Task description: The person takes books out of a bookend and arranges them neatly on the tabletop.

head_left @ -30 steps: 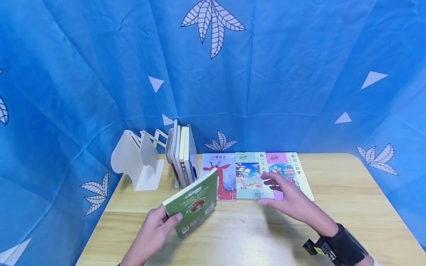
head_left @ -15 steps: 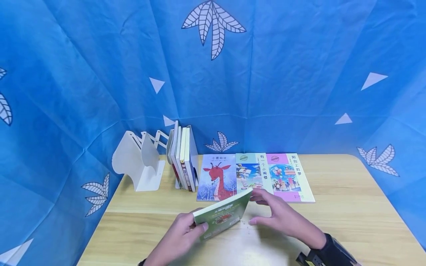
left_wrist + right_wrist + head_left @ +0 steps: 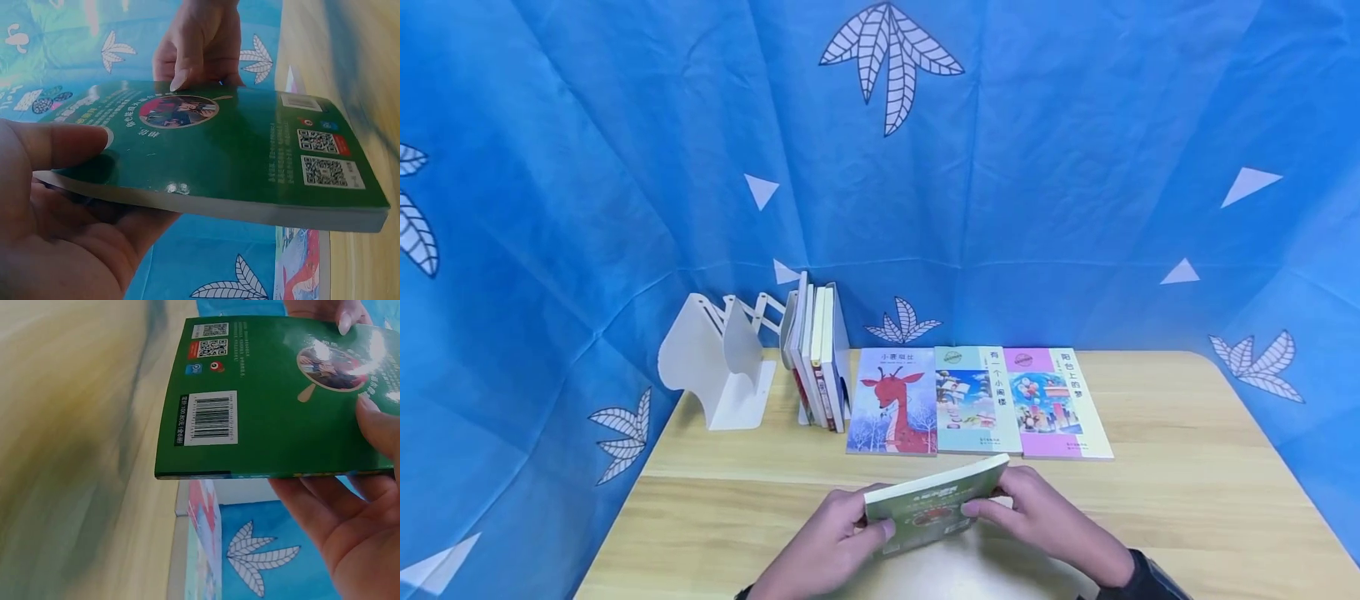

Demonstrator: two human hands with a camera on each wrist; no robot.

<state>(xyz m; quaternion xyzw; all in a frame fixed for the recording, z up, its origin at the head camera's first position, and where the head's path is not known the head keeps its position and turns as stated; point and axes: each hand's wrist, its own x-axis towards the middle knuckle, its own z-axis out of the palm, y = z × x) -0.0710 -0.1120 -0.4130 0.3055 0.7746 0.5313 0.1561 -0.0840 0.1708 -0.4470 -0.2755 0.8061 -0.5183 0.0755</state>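
Note:
A green paperback book is held over the front of the table, its back cover with barcode and QR codes turned toward me. My left hand grips its left side, thumb on the cover and fingers underneath. On the opposite side my right hand pinches the book the same way. The left wrist view shows the page edges of the book facing the left palm. In the right wrist view the spine of the book runs along the right fingers.
Three picture books lie flat at the back: a red deer book, a green-bordered book and a pink-bordered book. To their left, several upright books stand in a white expandable bookend. A blue cloth hangs behind the table.
The green book has moved right and toward me in my left hand. My right hand has come down to it and now grips its right side.

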